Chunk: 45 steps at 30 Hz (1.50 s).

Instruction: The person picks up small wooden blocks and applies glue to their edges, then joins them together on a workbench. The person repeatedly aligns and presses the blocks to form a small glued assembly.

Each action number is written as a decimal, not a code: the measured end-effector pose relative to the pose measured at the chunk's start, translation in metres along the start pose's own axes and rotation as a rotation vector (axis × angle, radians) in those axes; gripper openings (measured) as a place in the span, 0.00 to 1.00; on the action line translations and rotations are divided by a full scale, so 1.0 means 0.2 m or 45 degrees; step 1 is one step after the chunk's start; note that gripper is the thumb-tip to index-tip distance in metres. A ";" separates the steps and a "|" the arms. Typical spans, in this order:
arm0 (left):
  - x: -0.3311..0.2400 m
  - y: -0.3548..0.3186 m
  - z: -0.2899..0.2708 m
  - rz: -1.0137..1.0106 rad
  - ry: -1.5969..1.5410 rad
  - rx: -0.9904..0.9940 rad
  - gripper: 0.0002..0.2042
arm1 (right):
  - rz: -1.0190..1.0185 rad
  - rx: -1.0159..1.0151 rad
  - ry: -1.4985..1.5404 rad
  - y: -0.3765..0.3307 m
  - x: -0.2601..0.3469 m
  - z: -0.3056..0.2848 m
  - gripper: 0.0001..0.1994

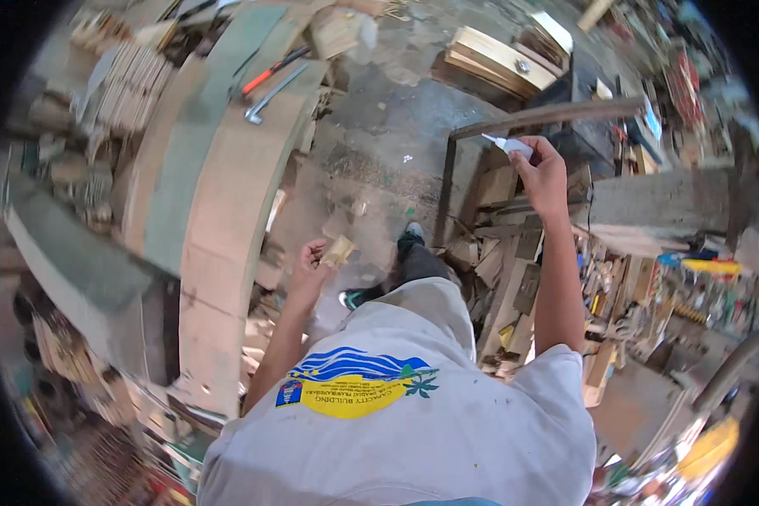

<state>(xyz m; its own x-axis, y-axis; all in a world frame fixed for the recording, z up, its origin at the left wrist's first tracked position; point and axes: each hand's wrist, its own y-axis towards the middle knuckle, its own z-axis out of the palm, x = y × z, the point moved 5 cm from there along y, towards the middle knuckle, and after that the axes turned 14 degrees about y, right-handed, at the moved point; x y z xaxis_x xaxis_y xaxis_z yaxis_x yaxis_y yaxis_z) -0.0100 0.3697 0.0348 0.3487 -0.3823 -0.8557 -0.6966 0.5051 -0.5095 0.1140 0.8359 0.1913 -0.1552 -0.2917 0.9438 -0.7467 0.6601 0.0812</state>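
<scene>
My right hand, raised on the far right side, pinches a small white bottle with a thin pointed nozzle aimed to the left. In front of my left thigh, my left hand grips a small pale yellow piece of wood between thumb and fingers. Motion blurs that piece, so its exact shape is hard to make out. Bottle and wood are well apart from each other.
To my left runs a long wooden bench, with a red-and-black handled tool and a metal hammer-like tool on it. Boards lie far right. A wooden frame stands near my right hand, above scrap wood.
</scene>
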 end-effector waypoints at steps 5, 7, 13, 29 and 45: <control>0.33 -0.25 -0.16 0.055 -0.181 -0.198 0.26 | -0.114 0.047 -0.247 0.07 0.09 0.17 0.12; 0.36 -0.34 -0.19 0.021 -0.218 -0.288 0.26 | -0.149 0.108 -0.216 0.10 0.15 0.26 0.11; 0.44 -0.46 -0.20 -0.022 -0.260 -0.371 0.24 | -0.107 0.172 -0.278 0.18 0.21 0.41 0.12; 0.40 -0.38 -0.29 0.018 -0.205 -0.419 0.24 | -0.185 0.254 -0.373 0.22 0.28 0.61 0.12; 0.47 0.04 -0.80 -0.048 -0.284 -0.734 0.15 | 0.571 0.047 0.988 -0.19 -0.03 0.90 0.20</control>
<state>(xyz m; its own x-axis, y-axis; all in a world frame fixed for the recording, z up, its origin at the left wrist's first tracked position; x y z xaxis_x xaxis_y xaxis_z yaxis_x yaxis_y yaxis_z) -0.0832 0.2140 -0.0345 0.4588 -0.1892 -0.8682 -0.8863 -0.0284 -0.4622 0.0274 0.6877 0.1242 0.0332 0.5471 0.8364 -0.7432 0.5731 -0.3453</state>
